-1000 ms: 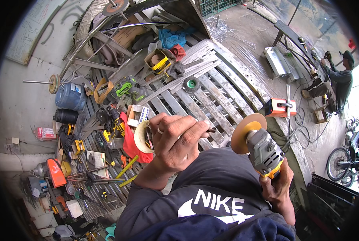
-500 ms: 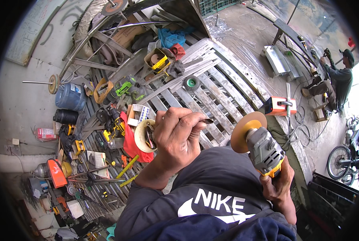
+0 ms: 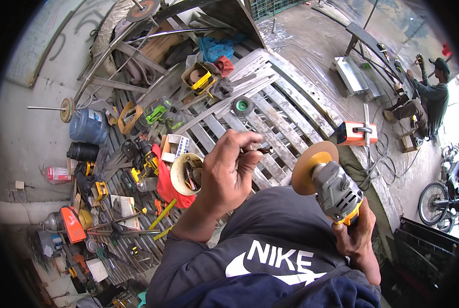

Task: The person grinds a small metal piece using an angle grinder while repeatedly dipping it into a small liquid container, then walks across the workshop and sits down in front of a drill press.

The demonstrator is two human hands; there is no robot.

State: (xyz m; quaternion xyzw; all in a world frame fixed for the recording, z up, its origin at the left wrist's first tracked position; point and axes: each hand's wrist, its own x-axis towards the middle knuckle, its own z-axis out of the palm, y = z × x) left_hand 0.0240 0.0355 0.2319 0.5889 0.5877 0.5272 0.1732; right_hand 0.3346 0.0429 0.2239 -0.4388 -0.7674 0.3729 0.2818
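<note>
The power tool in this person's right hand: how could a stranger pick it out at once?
Find the large slatted platform across the middle of the view. Below its lower right part, the right hand grips a grey-and-yellow power tool. Unlike the orange box above it, the tool carries a broad, round, tan disc.

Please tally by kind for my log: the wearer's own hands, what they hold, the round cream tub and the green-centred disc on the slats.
Hands (left hand, right hand): 2
Power tool, in the right: 1
Small dark piece, in the left: 1
Cream tub: 1
Green-centred disc: 1
Total: 6
</note>
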